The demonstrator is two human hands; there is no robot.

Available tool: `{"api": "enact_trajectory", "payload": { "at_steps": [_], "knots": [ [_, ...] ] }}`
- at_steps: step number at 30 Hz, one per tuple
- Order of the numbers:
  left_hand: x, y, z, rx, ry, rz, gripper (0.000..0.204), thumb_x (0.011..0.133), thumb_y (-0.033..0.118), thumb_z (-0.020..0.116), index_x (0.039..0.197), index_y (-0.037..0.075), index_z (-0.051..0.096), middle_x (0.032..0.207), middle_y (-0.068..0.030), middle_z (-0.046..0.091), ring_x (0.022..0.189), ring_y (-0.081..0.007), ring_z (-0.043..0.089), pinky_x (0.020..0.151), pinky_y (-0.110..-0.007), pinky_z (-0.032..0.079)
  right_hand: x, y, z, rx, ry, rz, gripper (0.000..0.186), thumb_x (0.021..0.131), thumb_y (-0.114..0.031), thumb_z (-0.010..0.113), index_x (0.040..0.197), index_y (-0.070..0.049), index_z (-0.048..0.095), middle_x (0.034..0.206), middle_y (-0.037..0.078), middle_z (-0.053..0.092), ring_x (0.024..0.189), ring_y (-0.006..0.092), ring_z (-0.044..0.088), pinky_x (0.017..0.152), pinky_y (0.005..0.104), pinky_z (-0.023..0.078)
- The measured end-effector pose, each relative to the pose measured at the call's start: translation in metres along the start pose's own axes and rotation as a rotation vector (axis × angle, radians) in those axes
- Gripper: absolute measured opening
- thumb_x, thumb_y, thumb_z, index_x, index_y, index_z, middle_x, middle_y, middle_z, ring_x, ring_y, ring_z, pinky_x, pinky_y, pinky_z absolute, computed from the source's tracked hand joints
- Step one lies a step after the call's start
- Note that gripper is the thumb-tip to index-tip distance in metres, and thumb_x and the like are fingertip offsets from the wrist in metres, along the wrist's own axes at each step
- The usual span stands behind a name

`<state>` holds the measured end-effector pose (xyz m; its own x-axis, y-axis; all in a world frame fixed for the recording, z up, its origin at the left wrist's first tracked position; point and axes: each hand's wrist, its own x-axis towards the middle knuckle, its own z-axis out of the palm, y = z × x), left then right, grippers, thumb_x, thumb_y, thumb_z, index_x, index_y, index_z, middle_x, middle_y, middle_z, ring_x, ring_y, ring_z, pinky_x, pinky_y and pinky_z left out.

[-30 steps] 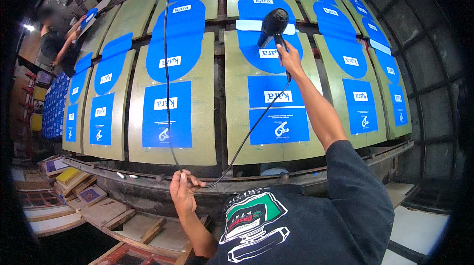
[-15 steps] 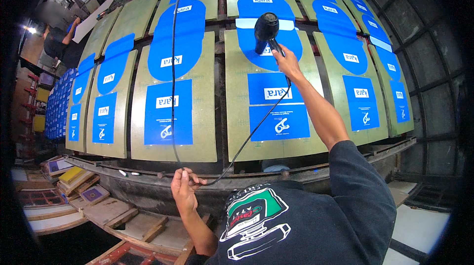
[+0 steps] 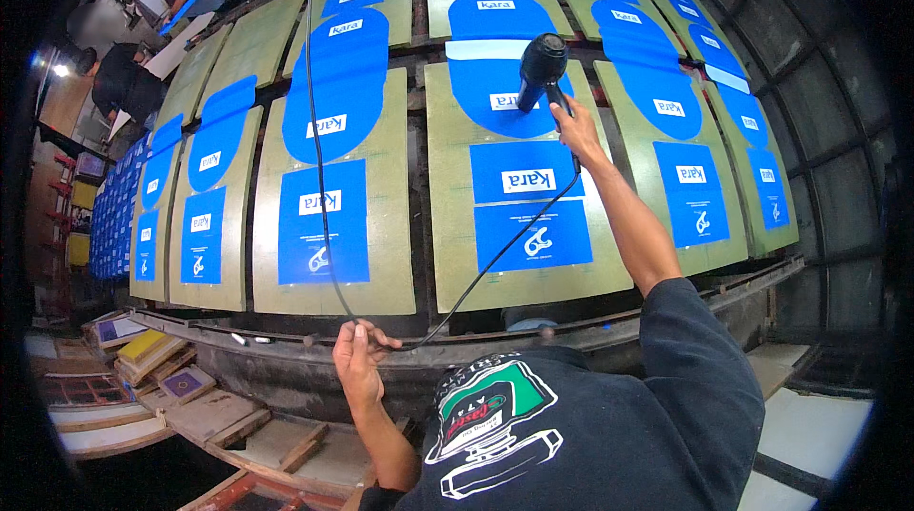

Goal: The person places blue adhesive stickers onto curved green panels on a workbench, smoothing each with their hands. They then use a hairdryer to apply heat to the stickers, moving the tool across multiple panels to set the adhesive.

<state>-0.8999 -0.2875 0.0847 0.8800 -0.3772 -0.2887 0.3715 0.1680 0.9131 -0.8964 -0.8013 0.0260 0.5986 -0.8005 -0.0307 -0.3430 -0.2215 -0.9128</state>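
My right hand point(image 3: 577, 132) is closed round the handle of a black hair dryer point(image 3: 544, 61). Its nozzle points down at a blue printed sheet with a rounded end point(image 3: 473, 103), on a pale olive board point(image 3: 609, 259). I cannot tell whether the nozzle touches the sheet. Nearer to me on the same board lies a rectangular blue printed sheet point(image 3: 500, 249). Below the boards' near edge, my left hand point(image 3: 360, 359) pinches the dryer's black cord point(image 3: 464, 295). From there the cord runs up across another board point(image 3: 271, 297) and out past the top edge.
More boards with blue printed sheets stand in two rows on a dark metal frame point(image 3: 666, 319). Wooden frames point(image 3: 224, 420) lie at the lower left, with a blue patterned stack point(image 3: 117, 216) farther back. Two people point(image 3: 129, 82) work at the upper left. A panelled dark wall point(image 3: 809, 130) rises on the right.
The hair dryer and my right hand have moved right and slightly down over the rounded sheet. My left hand still holds the cord. At the upper left, a person leans farther into view.
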Motion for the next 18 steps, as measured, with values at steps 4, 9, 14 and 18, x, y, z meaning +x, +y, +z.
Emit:
{"api": "enact_trajectory", "payload": {
  "at_steps": [4, 9, 14, 18],
  "knots": [
    [0.006, -0.005, 0.006, 0.055, -0.011, -0.007, 0.020, 0.101, 0.023, 0.048, 0.096, 0.004, 0.053, 0.077, -0.0070, 0.060, 0.071, -0.0216, 0.067, 0.060, -0.028, 0.054, 0.008, 0.014, -0.014, -0.049, 0.064, 0.001, 0.051, 0.089, -0.034, 0.063, 0.131, -0.007, 0.055, 0.073, 0.008, 0.064, 0.061, 0.0173, 0.062, 0.059, 0.0334, 0.049],
    [0.005, -0.005, 0.012, 0.077, -0.020, -0.020, 0.018, 0.100, 0.021, 0.048, 0.098, 0.004, 0.053, 0.080, -0.0077, 0.061, 0.074, -0.0224, 0.068, 0.062, -0.029, 0.056, 0.019, 0.011, -0.014, -0.039, 0.087, -0.016, 0.048, 0.090, -0.031, 0.063, 0.129, -0.004, 0.056, 0.068, 0.005, 0.058, 0.055, 0.0128, 0.054, 0.050, 0.0292, 0.042],
    [0.002, -0.004, 0.014, 0.096, -0.004, -0.014, 0.020, 0.101, 0.022, 0.047, 0.097, 0.003, 0.054, 0.081, -0.0082, 0.062, 0.077, -0.0219, 0.068, 0.067, -0.030, 0.057, 0.036, 0.003, -0.008, 0.012, 0.080, -0.020, 0.041, 0.091, -0.029, 0.062, 0.122, -0.003, 0.059, 0.065, 0.002, 0.055, 0.052, 0.0102, 0.051, 0.045, 0.0267, 0.040],
    [-0.002, -0.004, 0.017, 0.070, 0.020, -0.016, 0.019, 0.100, 0.020, 0.047, 0.097, 0.003, 0.053, 0.082, -0.0091, 0.062, 0.080, -0.0222, 0.067, 0.068, -0.032, 0.058, 0.051, 0.004, 0.002, 0.060, 0.085, -0.007, 0.038, 0.090, -0.029, 0.063, 0.120, -0.007, 0.061, 0.063, 0.003, 0.057, 0.052, 0.0128, 0.055, 0.047, 0.0310, 0.044]
  ]
}}
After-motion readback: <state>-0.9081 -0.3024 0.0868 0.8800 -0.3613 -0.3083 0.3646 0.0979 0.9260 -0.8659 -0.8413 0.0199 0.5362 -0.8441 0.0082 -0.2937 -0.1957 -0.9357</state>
